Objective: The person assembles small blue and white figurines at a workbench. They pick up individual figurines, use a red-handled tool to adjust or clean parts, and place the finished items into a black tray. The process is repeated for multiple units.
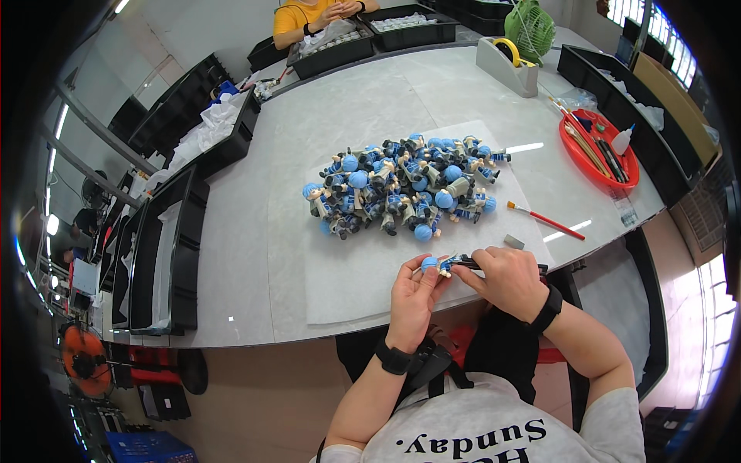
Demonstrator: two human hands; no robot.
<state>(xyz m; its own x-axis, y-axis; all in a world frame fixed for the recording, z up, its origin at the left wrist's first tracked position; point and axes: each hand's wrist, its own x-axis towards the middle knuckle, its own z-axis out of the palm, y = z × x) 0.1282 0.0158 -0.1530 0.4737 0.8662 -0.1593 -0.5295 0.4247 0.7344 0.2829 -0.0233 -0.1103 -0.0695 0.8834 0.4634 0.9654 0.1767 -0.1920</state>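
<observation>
My left hand is closed around a small figurine with blue hair and a blue outfit, held near the table's front edge. My right hand grips a slim black tool, its far end sticking out past the hand on the right. The tool's front end meets the figurine's body or lies right beside it; its exact kind is too small to make out. Beyond both hands, a large pile of similar blue-haired figurines lies on a white sheet. A small grey block rests by my right hand.
A red-handled paintbrush lies to the right, near a red tray of brushes and a white bottle. Black bins line the left edge. A tape dispenser and green fan stand at the back, near another person.
</observation>
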